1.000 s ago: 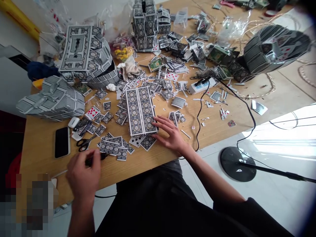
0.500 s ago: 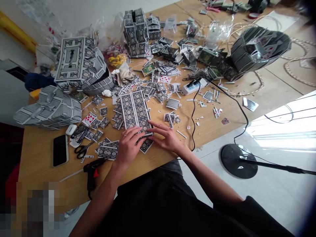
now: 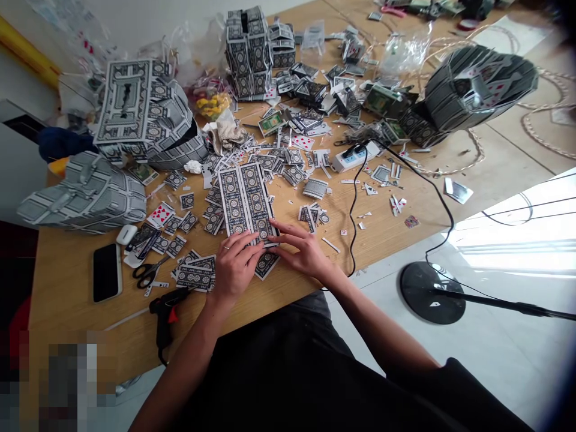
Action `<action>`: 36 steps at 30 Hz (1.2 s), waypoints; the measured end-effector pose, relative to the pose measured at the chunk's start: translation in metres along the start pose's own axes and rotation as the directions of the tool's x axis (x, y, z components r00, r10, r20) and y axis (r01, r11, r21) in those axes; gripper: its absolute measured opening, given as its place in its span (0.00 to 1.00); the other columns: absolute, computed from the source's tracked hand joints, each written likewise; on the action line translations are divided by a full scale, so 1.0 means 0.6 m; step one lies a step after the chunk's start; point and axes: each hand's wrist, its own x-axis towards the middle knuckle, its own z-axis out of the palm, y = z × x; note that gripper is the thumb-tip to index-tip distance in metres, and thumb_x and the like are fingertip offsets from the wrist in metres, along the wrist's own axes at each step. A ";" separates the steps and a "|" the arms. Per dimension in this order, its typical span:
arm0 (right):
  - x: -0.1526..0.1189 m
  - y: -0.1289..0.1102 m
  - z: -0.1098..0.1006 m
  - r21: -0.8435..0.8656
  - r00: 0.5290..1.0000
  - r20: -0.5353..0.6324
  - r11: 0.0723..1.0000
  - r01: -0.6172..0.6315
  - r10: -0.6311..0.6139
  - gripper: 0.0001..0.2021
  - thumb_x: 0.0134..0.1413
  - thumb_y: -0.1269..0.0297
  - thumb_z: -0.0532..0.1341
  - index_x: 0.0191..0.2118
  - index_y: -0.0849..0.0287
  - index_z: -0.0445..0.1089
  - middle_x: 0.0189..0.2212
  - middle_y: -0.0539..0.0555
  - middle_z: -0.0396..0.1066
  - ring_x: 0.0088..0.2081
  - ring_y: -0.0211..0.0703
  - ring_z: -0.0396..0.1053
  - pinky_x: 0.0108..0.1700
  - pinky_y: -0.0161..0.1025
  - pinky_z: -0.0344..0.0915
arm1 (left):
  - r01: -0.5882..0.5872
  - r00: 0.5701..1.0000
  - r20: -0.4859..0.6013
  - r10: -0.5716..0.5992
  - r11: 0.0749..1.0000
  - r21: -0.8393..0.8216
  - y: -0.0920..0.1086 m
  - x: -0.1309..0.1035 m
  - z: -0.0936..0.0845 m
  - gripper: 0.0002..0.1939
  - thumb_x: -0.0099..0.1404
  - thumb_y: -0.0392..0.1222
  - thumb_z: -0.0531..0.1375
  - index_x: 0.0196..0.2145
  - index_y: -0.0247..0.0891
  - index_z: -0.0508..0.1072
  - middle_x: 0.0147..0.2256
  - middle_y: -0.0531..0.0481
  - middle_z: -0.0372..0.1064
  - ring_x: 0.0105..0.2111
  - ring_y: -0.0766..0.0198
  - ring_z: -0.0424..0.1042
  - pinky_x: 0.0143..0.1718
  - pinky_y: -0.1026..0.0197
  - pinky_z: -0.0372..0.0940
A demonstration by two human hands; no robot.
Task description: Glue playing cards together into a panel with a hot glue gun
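Note:
A flat panel of patterned playing cards lies in front of me, tilted slightly, with two long columns side by side. My left hand is on its lower left edge, fingers bent over the surface, a ring on one finger. My right hand pinches the lower right corner between thumb and fingers. Under the panel's near edge a loose card sticks out. More cards lie left of my left hand, beside a black glue gun and scissors.
A phone lies at the left. Card-built shapes stand at the left, back and right. A power strip with black cables sits right of scattered card pieces. A round black stand base is on the floor.
The view has shifted slightly, so things at the left appear a little further left. Both hands stay on the panel in nearly the same pose.

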 end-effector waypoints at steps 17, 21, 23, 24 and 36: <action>-0.001 0.000 0.005 0.009 1.000 -0.020 1.000 0.005 -0.005 0.11 0.68 0.66 0.70 0.54 0.51 0.82 0.68 0.60 0.73 0.64 0.55 0.78 0.65 0.53 0.78 | -0.010 1.000 -0.024 0.011 1.000 0.023 0.005 -0.006 0.005 0.12 0.72 0.34 0.69 0.51 0.44 0.80 0.54 0.47 0.84 0.56 0.54 0.82 0.63 0.44 0.72; -0.002 0.000 0.005 0.010 1.000 -0.020 1.000 0.013 -0.013 0.11 0.68 0.66 0.70 0.54 0.52 0.82 0.68 0.61 0.73 0.64 0.54 0.79 0.64 0.52 0.78 | -0.009 0.999 -0.033 0.010 1.000 0.020 0.005 -0.007 0.006 0.11 0.72 0.34 0.68 0.50 0.44 0.80 0.54 0.47 0.84 0.55 0.54 0.82 0.63 0.45 0.72; -0.002 0.000 0.005 0.011 1.000 -0.016 1.000 0.007 -0.007 0.11 0.68 0.65 0.70 0.54 0.51 0.82 0.69 0.60 0.73 0.64 0.53 0.79 0.65 0.52 0.78 | -0.012 0.999 -0.035 0.012 1.000 0.024 0.006 -0.007 0.007 0.11 0.72 0.34 0.68 0.50 0.44 0.80 0.53 0.47 0.84 0.55 0.54 0.82 0.63 0.44 0.72; -0.002 0.001 0.005 0.011 1.000 -0.013 1.000 0.002 -0.002 0.11 0.68 0.65 0.70 0.54 0.50 0.81 0.69 0.59 0.73 0.64 0.53 0.79 0.65 0.53 0.78 | -0.009 0.999 -0.034 0.010 1.000 0.023 0.006 -0.007 0.008 0.11 0.72 0.34 0.68 0.50 0.44 0.80 0.53 0.47 0.84 0.55 0.54 0.82 0.62 0.44 0.72; -0.003 0.004 0.007 0.021 1.000 -0.018 1.000 0.001 -0.001 0.12 0.68 0.65 0.70 0.55 0.50 0.81 0.69 0.58 0.73 0.63 0.53 0.79 0.64 0.53 0.78 | 0.028 0.999 -0.018 -0.028 1.000 0.008 0.006 -0.009 0.009 0.09 0.74 0.35 0.67 0.49 0.46 0.81 0.53 0.48 0.84 0.56 0.54 0.82 0.63 0.44 0.72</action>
